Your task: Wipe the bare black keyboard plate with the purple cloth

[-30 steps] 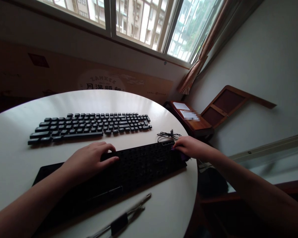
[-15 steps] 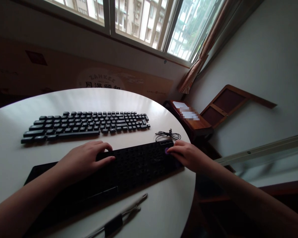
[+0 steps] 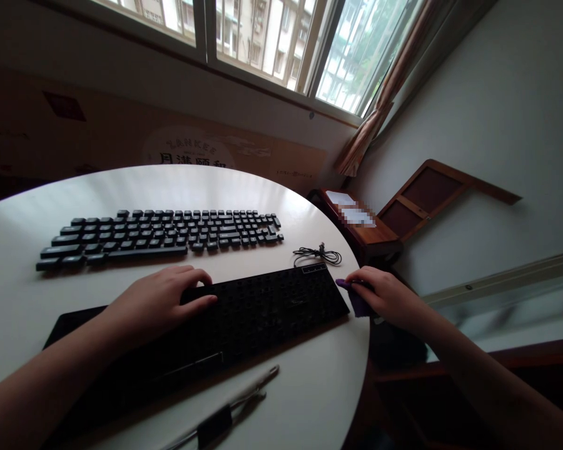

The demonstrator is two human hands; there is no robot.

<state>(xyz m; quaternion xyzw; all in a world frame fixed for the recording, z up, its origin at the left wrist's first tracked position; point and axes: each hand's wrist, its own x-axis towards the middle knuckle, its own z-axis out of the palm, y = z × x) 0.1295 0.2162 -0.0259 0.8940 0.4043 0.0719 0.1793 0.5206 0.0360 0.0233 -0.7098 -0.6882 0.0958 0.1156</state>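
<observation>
A bare black keyboard base (image 3: 263, 309) without keycaps lies near the front of the round white table (image 3: 23, 300). My left hand (image 3: 157, 303) rests on its upper left part, fingers curled over the top edge. My right hand (image 3: 387, 295) is just off the base's right end at the table's edge, fingers closed on a small purple cloth (image 3: 354, 297). Behind the base lies a laid-out set of black keycaps (image 3: 162, 234) in keyboard order.
A coiled black cable (image 3: 319, 254) lies beyond the base's right end. A metal tool with a black grip (image 3: 225, 415) lies at the table's front edge. A wooden box (image 3: 361, 228) with an open lid stands right of the table, under the window.
My right hand with the purple cloth has slid from the base's top right corner rightward, off its end. My left hand has stayed on the base.
</observation>
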